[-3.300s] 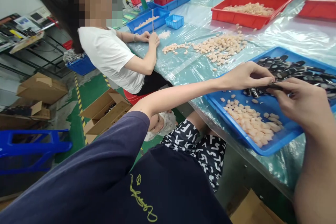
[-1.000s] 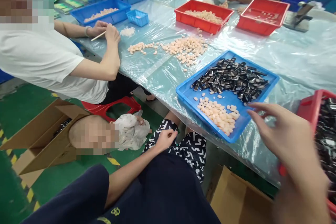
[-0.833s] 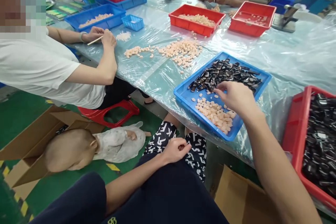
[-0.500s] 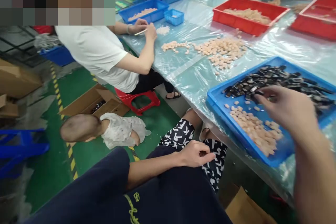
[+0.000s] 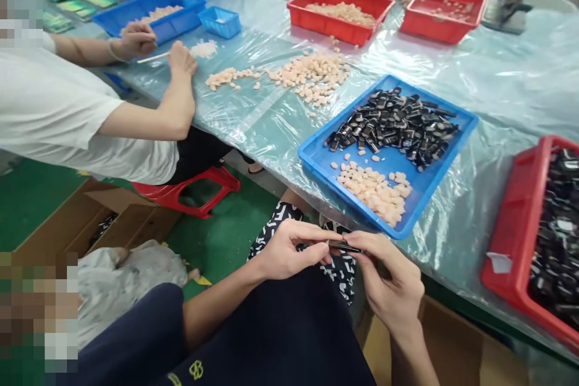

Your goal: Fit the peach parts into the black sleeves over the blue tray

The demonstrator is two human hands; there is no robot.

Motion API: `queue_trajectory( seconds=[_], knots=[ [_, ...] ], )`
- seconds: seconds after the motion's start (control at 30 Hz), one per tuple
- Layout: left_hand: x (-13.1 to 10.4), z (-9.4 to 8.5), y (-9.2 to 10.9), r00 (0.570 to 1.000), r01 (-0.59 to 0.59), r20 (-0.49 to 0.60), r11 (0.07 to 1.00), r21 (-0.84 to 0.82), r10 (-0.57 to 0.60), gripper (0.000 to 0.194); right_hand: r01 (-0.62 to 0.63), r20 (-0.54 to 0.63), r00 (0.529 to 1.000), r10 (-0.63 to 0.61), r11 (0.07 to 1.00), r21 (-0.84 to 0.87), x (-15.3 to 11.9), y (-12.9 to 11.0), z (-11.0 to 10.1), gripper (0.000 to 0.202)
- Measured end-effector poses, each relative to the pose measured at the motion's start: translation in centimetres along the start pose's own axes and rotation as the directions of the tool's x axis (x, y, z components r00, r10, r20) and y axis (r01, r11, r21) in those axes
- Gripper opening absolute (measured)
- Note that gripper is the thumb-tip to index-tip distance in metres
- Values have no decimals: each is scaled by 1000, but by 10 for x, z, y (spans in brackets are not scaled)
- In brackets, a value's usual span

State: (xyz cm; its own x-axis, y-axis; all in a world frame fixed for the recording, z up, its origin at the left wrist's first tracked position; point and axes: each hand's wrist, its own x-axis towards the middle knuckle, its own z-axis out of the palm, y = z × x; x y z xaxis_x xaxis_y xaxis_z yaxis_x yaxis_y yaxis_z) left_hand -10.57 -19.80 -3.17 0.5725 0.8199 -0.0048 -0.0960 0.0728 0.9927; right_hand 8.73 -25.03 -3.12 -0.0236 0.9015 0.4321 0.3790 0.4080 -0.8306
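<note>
The left hand and right hand pinch a small black part between their fingers, held over the lap, below the counter edge; the grip looks thin, so it could slip to the floor; the part's shape is too small to read; beyond the fingers, the blue tray holds more; the red bin is cut off.

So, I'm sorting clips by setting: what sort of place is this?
Probably a small-parts assembly workshop: a shared plastic-covered table, a blue tray of black parts, and co-workers handling pale pieces.

Left hand and right hand pinch a small black part below the blue tray.
</note>
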Motion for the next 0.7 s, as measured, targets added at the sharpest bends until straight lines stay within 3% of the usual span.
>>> queue_trajectory(
  seconds=[0.17, 0.33, 0.53, 0.6, 0.7],
  knots=[
    [1, -5, 6, 988, 135, 87, 982, -129, -125, 29, 136, 102, 985, -140, 990, 46, 10, -3, -13, 40],
    [5, 0, 14, 991, 131, 2, 979, -155, -133, 27, 183, 132, 973, -188, 982, 51, 20, -4, -20, 44],
    [38, 2, 38, 982, 184, 101, 935, -302, -161, 31, 288, 0, 957, -290, 951, -107, 43, -16, -36, 48],
    [54, 4, 45, 989, 139, 88, 940, -310, -117, 36, 282, -100, 948, -303, 942, -184, 51, -17, -38, 44],
    [74, 11, 52, 999, -19, -34, 974, -226, 11, 36, 153, -284, 938, -198, 973, -174, 60, -12, -35, 28]
  ],
)
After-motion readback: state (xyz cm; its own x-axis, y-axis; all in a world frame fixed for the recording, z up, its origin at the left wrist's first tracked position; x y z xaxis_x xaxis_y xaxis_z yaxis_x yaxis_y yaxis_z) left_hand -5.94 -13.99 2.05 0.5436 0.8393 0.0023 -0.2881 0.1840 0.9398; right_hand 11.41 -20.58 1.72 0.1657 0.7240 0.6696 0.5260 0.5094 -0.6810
